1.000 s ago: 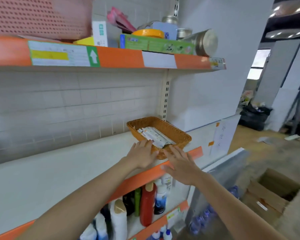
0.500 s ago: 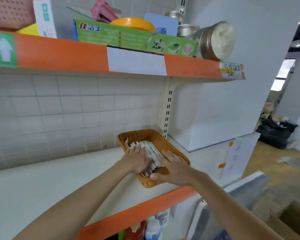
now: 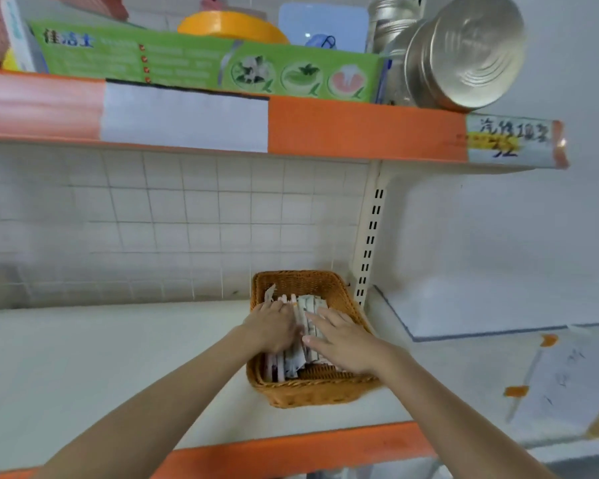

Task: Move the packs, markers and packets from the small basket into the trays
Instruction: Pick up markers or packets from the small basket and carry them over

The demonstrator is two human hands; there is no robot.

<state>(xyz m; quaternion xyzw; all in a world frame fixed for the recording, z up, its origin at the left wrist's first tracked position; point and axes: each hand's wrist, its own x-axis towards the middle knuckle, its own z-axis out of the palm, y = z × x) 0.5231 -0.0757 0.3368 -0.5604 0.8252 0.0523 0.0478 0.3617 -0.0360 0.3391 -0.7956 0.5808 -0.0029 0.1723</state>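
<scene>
While both hands, left [image 3: 272, 328] and right [image 3: 343, 344], lay flat-fingered on the packets [image 3: 305, 318] inside the basket [image 3: 301, 392], I judged them light, slippery, best gathered edgewise.

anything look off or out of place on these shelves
The big metal tin on the top shelf lies on its side near the right end, its round end facing out, so it might roll. Packs in the basket lie jumbled.
</scene>
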